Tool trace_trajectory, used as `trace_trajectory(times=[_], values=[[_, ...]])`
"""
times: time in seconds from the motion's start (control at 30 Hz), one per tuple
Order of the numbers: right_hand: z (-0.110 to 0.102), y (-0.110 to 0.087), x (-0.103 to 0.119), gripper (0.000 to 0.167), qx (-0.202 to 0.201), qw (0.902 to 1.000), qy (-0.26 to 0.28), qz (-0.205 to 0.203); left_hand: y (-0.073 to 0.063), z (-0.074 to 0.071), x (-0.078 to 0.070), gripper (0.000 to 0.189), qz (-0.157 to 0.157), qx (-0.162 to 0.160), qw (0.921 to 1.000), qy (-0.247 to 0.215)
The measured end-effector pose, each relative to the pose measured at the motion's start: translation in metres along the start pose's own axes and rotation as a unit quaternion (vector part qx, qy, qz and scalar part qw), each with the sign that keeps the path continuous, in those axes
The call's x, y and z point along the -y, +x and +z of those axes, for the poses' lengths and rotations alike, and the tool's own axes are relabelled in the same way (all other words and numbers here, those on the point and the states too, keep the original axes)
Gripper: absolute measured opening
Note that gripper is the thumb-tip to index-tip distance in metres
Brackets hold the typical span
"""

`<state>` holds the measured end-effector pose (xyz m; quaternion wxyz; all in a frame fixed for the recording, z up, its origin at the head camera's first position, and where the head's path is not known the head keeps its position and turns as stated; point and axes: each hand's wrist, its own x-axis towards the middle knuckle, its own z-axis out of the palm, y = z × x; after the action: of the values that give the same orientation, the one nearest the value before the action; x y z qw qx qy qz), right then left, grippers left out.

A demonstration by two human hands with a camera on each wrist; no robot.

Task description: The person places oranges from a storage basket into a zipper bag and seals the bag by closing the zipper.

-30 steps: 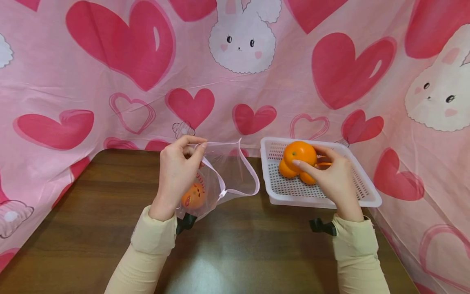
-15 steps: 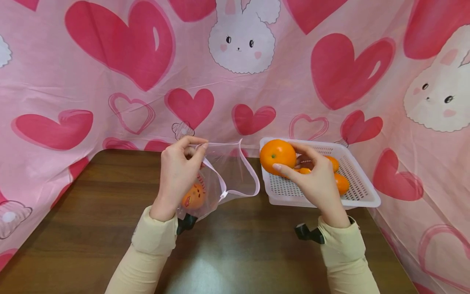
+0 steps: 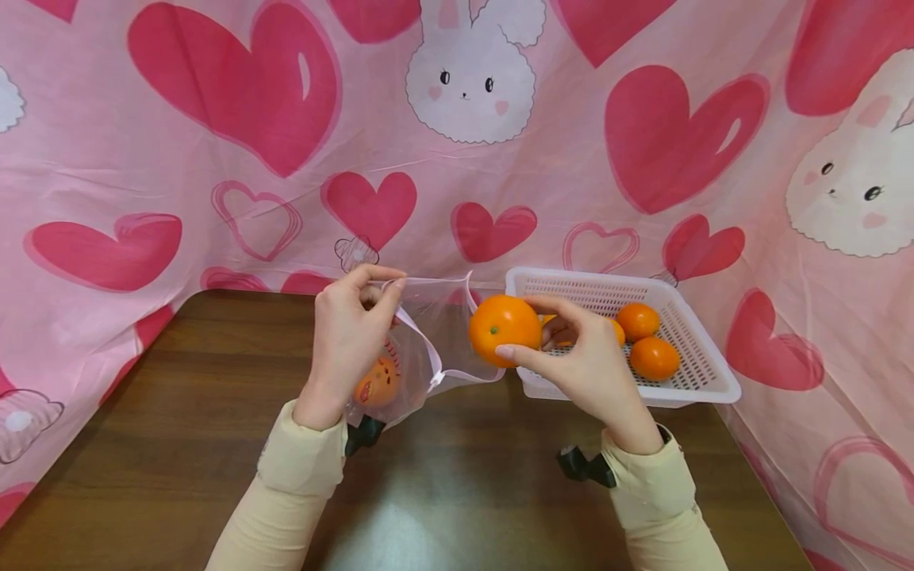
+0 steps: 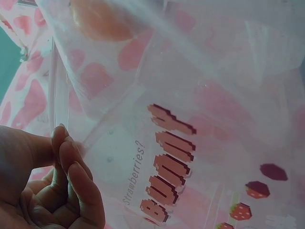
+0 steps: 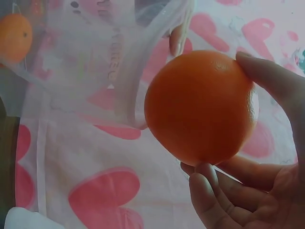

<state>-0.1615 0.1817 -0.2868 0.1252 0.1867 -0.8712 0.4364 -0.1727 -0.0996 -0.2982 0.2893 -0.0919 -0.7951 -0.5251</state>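
My left hand pinches the rim of a clear zip bag between thumb and fingers. The bag has a pale pink zip edge, and its mouth gapes toward the right. Low inside it sits one orange fruit, seen through the plastic. "BUNNY" lettering shows on the bag in the left wrist view. My right hand grips a large orange with thumb below and fingers behind. In the head view this orange overlaps the right side of the bag's mouth.
A white perforated basket stands right of the bag on the brown wooden table. Several smaller oranges lie in it, some partly behind my right hand. A pink heart-print cloth hangs behind and at the sides.
My right hand has carried the large orange left, from over the basket to the bag's mouth, uncovering smaller oranges in the basket. The left hand and bag have hardly moved.
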Motion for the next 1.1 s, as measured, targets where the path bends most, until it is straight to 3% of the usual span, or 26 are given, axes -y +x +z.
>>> trace_trajectory(times=[0.27, 0.47, 0.87, 1.1], values=[[0.006, -0.001, 0.002, 0.063, 0.029, 0.9996, 0.004, 0.001, 0.000, 0.002, -0.001, 0.014, 0.004, -0.006, 1.0000, -0.004], [0.005, 0.000, 0.002, 0.062, 0.003, 0.9997, 0.025, -0.003, 0.001, 0.004, -0.002, 0.013, 0.019, -0.014, 0.9997, 0.000], [0.000, 0.002, -0.005, 0.053, -0.019, 0.9996, 0.007, -0.021, 0.002, 0.001, -0.002, 0.015, 0.018, -0.032, 0.9993, -0.010], [-0.008, 0.001, -0.017, 0.048, -0.031, 0.9993, -0.017, 0.005, 0.002, -0.001, -0.002, 0.015, 0.014, -0.041, 0.9989, -0.014]])
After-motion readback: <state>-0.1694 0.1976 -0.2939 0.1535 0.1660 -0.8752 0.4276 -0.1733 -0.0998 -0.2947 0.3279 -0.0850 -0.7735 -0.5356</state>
